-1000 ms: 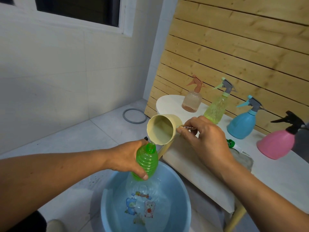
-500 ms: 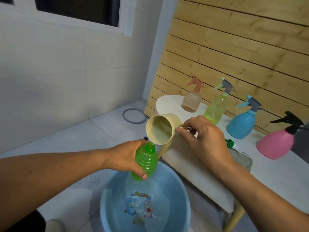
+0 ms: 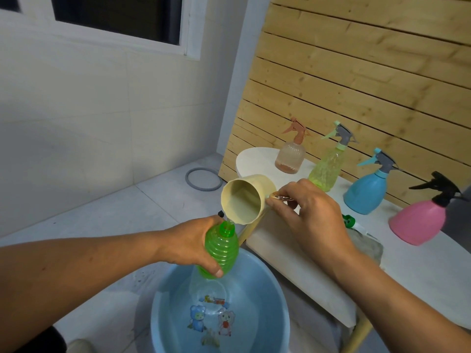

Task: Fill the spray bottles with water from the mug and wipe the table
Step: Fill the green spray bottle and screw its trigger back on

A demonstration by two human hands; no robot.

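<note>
While the left hand [image 3: 190,247] is gripping the green bottle [image 3: 221,252] around its ribbed body in the centre of the frame, the right hand [image 3: 309,214] is holding the cream mug [image 3: 246,200] by its handle and is tipping it so that the lip is sitting just above the open neck of the bottle. A thin stream of water seems to be passing from the mug into the neck. The bottle is hanging over the blue basin [image 3: 270,281], which is standing on the floor at the lower centre. So the filling step is in hand, I think, for this one bottle.

The table [image 3: 420,273] is running along the right side, and four more spray bottles are standing on it. A green spray head [image 3: 348,221] is lying near the table edge, just behind the right hand. The next move probably calls for keeping the mug steady until it is empty, then screwing this head on.
</note>
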